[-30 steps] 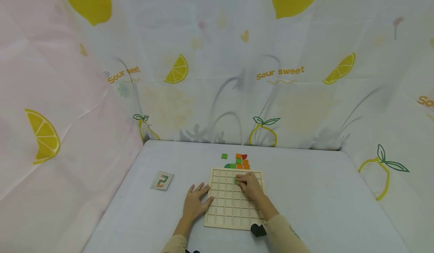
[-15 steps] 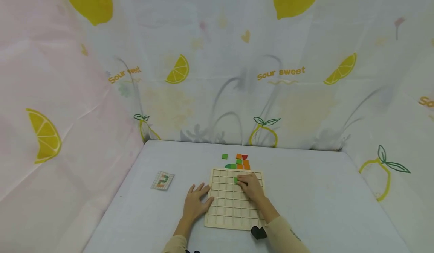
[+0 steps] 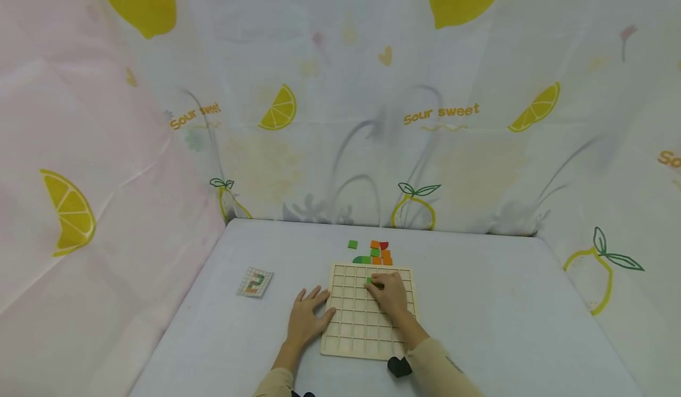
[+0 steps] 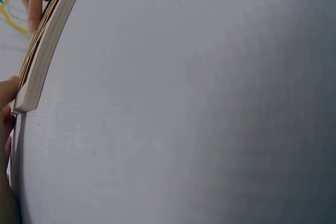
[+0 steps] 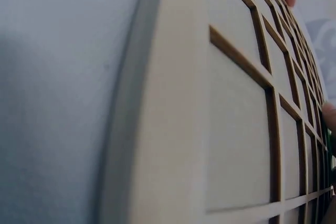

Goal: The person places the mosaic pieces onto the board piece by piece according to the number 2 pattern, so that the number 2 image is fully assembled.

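A pale wooden grid board [image 3: 345, 331] lies flat on the table. The left hand [image 3: 307, 320] rests at its left edge, fingers spread and thumb over the rim; the left wrist view shows part of that hand [image 4: 7, 94] at the board's corner. Over the board's upper part, the right hand [image 3: 391, 293] has thumb and index finger at a small green tile [image 3: 369, 280] in an upper cell, partly covered by the fingertips. At the right border of the right wrist view, a bit of the right hand [image 5: 329, 118] shows above the grid.
Behind the board lie a separate green tile [image 3: 353, 244], several orange tiles [image 3: 386, 254], green pieces [image 3: 362, 260] and a red piece [image 3: 384, 246]. A patterned card [image 3: 255, 283] is at the left. A black object [image 3: 399, 367] is by the right sleeve.
The right hand has shifted slightly left and its thumb has come down beside the green tile, which showed more fully half a second ago. The left hand has stayed in place.
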`<state>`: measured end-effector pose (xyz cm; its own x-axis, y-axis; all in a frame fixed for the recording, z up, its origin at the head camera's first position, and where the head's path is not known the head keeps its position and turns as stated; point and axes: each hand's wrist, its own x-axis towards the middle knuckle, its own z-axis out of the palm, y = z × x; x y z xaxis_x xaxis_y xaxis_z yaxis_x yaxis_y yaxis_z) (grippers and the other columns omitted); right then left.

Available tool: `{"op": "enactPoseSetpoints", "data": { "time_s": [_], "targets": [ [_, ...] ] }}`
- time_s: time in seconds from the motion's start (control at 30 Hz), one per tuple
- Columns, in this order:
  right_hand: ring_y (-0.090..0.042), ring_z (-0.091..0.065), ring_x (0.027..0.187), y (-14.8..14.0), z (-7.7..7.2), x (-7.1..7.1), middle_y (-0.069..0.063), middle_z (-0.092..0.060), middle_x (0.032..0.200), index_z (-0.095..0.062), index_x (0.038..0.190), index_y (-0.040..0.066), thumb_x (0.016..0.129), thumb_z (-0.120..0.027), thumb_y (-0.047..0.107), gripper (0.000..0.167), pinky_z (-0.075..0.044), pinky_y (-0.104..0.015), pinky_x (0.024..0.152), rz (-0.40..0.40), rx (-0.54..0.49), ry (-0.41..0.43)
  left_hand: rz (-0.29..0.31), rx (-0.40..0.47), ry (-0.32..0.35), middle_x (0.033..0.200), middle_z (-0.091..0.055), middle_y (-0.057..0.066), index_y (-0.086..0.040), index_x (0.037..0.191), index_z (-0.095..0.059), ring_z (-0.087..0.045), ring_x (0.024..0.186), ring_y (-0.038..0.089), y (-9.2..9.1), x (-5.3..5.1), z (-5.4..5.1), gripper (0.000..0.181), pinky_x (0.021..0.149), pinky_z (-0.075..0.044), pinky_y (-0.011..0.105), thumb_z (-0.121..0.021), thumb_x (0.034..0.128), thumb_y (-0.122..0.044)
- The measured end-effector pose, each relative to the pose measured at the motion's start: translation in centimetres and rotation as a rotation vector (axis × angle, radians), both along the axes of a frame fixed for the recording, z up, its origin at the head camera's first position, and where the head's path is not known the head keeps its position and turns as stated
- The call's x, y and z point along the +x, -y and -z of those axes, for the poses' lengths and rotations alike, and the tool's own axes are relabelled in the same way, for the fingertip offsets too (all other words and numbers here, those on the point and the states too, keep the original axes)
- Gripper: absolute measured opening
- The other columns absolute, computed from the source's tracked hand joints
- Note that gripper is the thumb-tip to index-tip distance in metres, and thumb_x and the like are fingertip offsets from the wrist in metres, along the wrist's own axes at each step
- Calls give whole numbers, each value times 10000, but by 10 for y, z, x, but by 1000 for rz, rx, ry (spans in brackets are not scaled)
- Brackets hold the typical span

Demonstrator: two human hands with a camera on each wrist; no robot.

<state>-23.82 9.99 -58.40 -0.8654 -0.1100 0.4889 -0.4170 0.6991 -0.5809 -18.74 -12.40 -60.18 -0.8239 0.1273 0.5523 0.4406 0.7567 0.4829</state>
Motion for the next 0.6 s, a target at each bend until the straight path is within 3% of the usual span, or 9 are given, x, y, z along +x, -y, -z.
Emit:
{"op": "enactPoseSetpoints", "data": {
  "time_s": [0.23,0.4,0.53,0.6],
  "targets": [
    [-236,-609,750,5,0,-1,-79,-732,870,-748,840,13,750,-763,182,192,-479,-363,688,41,3,-8,4,-4,-16,1030,-705,130,-12,1030,-705,-639,1034,337,1,-2,1,387,988,-398,568,-756,711,-224],
    [-251,-596,765,3,0,-8,-91,-721,824,-736,838,0,758,-749,125,149,-486,-384,713,27,-62,-2,9,-2,-37,1024,-707,127,-17,1026,-709,-642,1026,339,2,-4,2,392,981,-401,573,-764,701,-229],
    [-302,-551,744,-4,-2,-21,-148,-671,792,-708,819,-37,763,-722,50,104,-479,-424,673,88,-90,-51,8,-1,-14,1037,-705,118,-27,1037,-708,-637,1042,332,1,-3,1,392,992,-396,569,-756,713,-243],
    [-341,-548,746,-8,-5,-29,-186,-641,799,-690,801,-47,772,-704,51,103,-476,-455,667,146,-57,-53,4,-7,0,1048,-703,110,-34,1047,-707,-633,1055,321,1,-2,1,396,1005,-391,560,-753,719,-251]
  ]
}}
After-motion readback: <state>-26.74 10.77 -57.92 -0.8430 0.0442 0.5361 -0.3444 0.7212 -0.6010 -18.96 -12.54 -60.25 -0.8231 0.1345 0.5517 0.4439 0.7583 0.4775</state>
